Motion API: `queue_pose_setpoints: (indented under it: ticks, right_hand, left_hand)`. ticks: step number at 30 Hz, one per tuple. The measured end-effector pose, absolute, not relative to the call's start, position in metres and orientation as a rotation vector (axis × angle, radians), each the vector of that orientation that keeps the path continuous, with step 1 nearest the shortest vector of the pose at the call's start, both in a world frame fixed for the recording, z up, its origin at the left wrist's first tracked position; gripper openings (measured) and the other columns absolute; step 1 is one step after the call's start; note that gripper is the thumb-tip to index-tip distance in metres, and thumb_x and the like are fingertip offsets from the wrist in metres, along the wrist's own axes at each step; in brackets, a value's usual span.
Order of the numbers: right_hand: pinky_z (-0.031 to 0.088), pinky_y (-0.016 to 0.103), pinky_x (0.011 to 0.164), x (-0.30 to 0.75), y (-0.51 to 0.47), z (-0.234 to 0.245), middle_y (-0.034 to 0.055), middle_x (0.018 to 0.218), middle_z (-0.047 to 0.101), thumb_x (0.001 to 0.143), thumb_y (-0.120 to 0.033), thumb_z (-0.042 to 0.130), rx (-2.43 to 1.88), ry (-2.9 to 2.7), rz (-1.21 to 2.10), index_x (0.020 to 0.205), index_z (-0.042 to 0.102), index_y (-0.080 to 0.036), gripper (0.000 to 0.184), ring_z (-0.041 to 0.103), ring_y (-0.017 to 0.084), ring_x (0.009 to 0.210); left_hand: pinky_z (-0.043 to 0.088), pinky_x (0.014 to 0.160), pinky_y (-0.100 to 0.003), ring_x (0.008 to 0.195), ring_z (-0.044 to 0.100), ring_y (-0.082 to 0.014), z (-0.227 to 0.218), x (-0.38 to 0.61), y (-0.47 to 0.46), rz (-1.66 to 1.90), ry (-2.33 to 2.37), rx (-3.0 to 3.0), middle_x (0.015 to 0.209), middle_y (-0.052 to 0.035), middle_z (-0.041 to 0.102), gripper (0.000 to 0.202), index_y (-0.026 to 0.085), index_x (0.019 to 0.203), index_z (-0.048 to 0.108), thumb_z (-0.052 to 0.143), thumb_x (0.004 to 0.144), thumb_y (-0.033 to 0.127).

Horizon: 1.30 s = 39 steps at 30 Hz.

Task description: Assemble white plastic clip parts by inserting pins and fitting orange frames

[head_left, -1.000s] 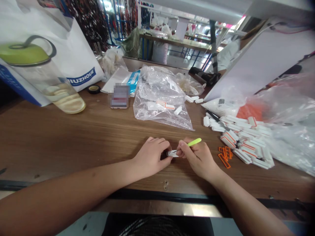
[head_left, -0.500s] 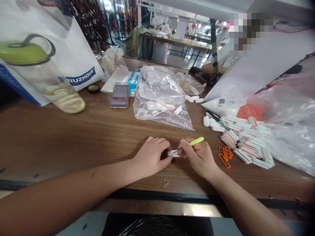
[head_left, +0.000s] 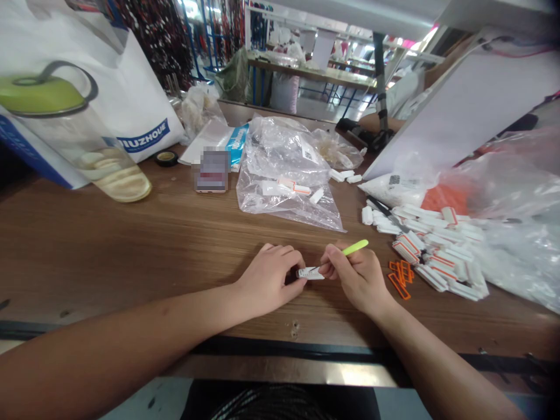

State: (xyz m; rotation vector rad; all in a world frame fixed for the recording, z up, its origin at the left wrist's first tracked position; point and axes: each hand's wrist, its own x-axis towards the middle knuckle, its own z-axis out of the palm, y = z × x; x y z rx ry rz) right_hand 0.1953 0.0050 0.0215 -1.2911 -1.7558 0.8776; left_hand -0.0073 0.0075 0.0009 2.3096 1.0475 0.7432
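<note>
Between thumb and fingers, my left hand [head_left: 275,274] pinches the left end of a small white rectangular plastic piece [head_left: 312,273], with a row of marks or slots along its face. Facing it, my right hand [head_left: 352,274] is closed around a thin tool with a yellow-green handle [head_left: 356,247]. The tool's thin tip meets or hovers over the white piece; whether it touches, I cannot tell. Right of my right hand lie several orange rectangular frames [head_left: 399,279]. Beside them is a heap of similar white pieces [head_left: 455,262], some with orange frames on them.
A clear plastic bag [head_left: 284,157] with a few white pieces on it lies ahead, next to a phone [head_left: 212,170]. At left stand a green-lidded bottle [head_left: 109,157] and a white paper bag [head_left: 140,87]. More plastic bagging [head_left: 520,256] spreads at right. Behind a panel, a person's arm shows.
My right hand and the tool have shifted slightly right along the white piece, uncovering more of it. My left hand has stayed in place.
</note>
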Motion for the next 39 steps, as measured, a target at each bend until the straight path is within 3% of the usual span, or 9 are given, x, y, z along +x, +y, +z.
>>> queue_pose_setpoints:
  ticks: [22,39]
  right_hand:
    - [0.050,0.024,0.057,0.1950,0.0048,0.0239,0.0023,0.065,0.067,0.099,-0.044,0.044,-1.352,-1.918,0.904,0.073,0.062,-0.018,0.041,0.063,0.014,0.059]
    - [0.050,0.021,0.049,0.1962,0.0078,0.0193,0.0029,0.059,0.066,0.096,-0.046,0.050,-1.312,-1.700,0.905,0.071,0.064,-0.016,0.042,0.061,0.012,0.050]
  left_hand:
    - [0.036,0.075,-0.035,0.079,0.057,-0.0181,-0.0001,-0.0071,0.0082,0.736,1.060,2.330,0.080,0.0017,0.059,0.011,0.020,0.086,0.057,0.062,0.087,0.030]
    - [0.036,0.077,-0.036,0.081,0.058,-0.0187,-0.0006,-0.0076,0.0087,0.764,1.038,2.323,0.081,0.0014,0.061,0.008,0.021,0.088,0.057,0.061,0.087,0.028]
